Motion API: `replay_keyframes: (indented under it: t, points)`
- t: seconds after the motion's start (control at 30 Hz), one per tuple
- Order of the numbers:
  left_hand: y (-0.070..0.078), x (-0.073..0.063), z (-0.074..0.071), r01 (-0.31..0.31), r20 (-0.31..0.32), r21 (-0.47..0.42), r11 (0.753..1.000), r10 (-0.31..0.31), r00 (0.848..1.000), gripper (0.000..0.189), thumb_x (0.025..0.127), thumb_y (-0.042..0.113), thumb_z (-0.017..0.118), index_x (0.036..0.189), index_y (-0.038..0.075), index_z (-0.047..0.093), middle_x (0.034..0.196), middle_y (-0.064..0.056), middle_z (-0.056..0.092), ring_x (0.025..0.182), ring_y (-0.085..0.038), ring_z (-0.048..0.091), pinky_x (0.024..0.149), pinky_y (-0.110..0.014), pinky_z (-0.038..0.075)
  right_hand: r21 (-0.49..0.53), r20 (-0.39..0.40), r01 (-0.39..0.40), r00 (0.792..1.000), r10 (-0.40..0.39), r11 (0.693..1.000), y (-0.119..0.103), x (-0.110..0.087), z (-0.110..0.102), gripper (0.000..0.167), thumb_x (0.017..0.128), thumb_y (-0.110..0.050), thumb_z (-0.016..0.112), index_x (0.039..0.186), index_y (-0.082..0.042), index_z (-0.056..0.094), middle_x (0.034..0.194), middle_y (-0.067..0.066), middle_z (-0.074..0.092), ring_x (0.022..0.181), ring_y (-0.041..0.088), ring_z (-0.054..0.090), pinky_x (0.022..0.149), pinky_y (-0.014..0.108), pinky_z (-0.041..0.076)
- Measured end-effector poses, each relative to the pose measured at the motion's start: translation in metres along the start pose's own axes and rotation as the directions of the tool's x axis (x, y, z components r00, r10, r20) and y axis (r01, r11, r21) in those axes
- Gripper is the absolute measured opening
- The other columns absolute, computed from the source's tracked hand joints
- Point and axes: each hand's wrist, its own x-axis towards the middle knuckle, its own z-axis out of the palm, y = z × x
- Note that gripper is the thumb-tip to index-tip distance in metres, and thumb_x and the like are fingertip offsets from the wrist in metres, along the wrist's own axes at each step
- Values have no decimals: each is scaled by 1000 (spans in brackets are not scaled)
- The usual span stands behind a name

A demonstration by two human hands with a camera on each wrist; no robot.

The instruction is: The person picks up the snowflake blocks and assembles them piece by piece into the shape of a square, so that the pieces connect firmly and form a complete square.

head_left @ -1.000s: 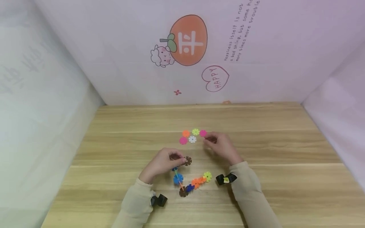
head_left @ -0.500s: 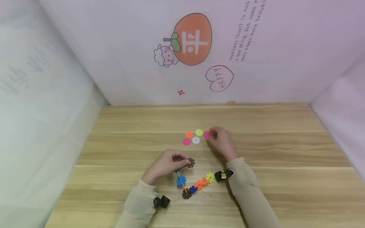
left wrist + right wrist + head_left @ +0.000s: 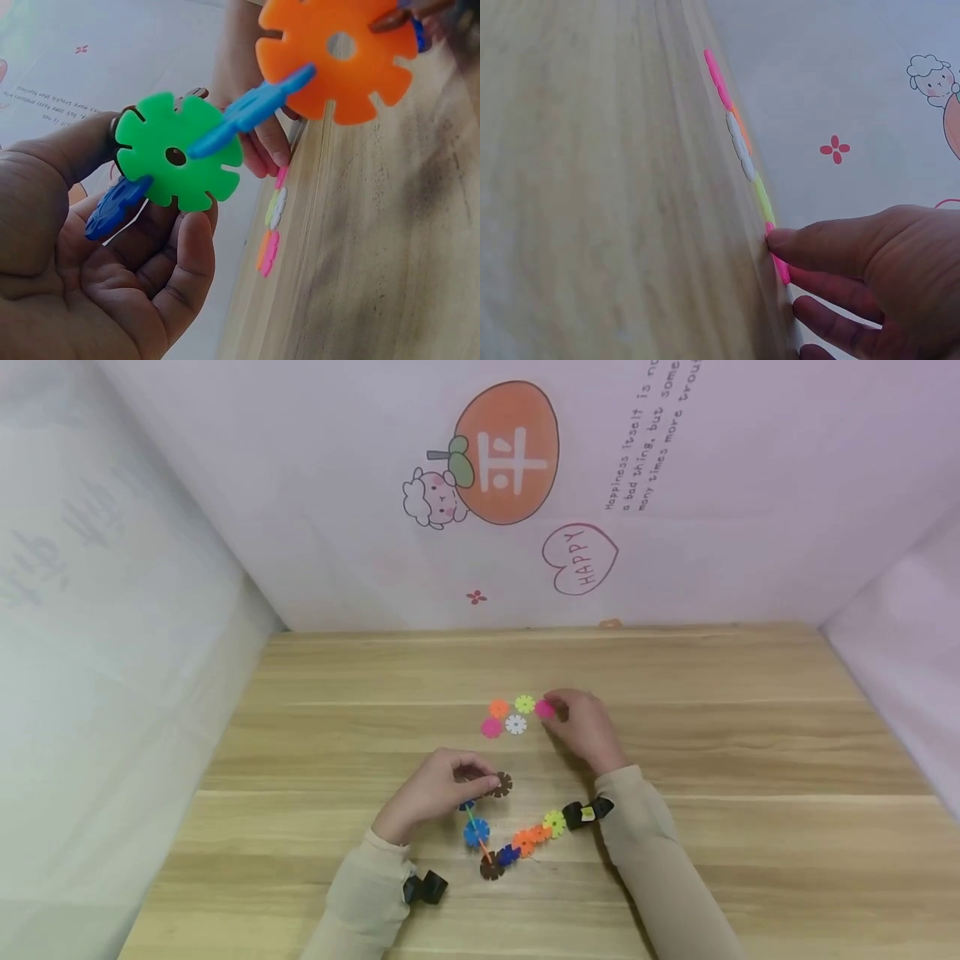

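Note:
In the head view my left hand (image 3: 435,789) grips one end of a bent chain of slotted snowflake discs, near a brown disc (image 3: 503,784). From there the chain runs through a light blue disc (image 3: 476,832) to a lower brown disc (image 3: 492,866), then up to a yellow disc (image 3: 554,823). The left wrist view shows a green disc (image 3: 161,116) by my fingers, with a dark blue disc (image 3: 120,206) slotted into it. My right hand (image 3: 588,727) pinches a loose pink disc (image 3: 544,709) at its edge; the thumb lies on it in the right wrist view.
Beside the pink disc lie loose yellow (image 3: 525,704), white (image 3: 516,725), orange (image 3: 498,708) and second pink (image 3: 491,728) discs. A wooden table (image 3: 712,710) carries everything. A printed white sheet (image 3: 337,527) stands behind. Black wrist cameras (image 3: 425,887) hang at both sleeves.
My right hand has closed in on the loose pink disc, its fingers now around the edge. The left hand and the chain keep almost the same place, while the head view shifts slightly.

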Motion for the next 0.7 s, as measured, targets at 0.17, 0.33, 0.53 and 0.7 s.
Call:
replay_keyframes:
  t: [0.17, 0.33, 0.53, 0.7]
  points:
    - [2, -1, -1, 0, -6, 12, 1000, 0, 1000, 12, 93, 21, 69, 96, 11, 75, 91, 0, 72, 82, -10, 63, 77, -26, 54, -10, -6, 4, 1000, -4, 1000, -2, 0, 0, 35, 90, -16, 72, 122, -4, 66, 124, 18, 66, 114, 35, 60, 101, 51, 47]
    - [2, -1, -1, -4, -6, 13, 1000, 4, 1000, 12, 93, 22, 69, 97, 12, 75, 91, 0, 73, 82, -10, 63, 76, -25, 54, -2, 6, -2, 1000, 2, 1000, -2, -2, -2, 36, 89, -15, 73, 123, -2, 65, 124, 19, 65, 114, 36, 60, 101, 50, 48]
    - [4, -1, -1, -1, -1, -7, 1000, 1, 1000, 12, 93, 20, 69, 97, 10, 75, 91, -1, 73, 82, -10, 64, 76, -25, 55, 16, 38, -24, 999, 24, 1000, 1, -4, -5, 37, 87, -15, 75, 120, -2, 67, 114, 18, 67, 102, 31, 61, 90, 45, 53]
    - [4, -1, -1, 10, -1, -21, 1000, -10, 1000, 12, 93, 20, 69, 98, 10, 74, 91, -1, 72, 83, -11, 64, 76, -26, 55, 60, 62, -24, 998, 21, 998, 3, -8, -8, 26, 85, -17, 77, 108, -6, 71, 96, 9, 69, 87, 23, 61, 79, 37, 54]
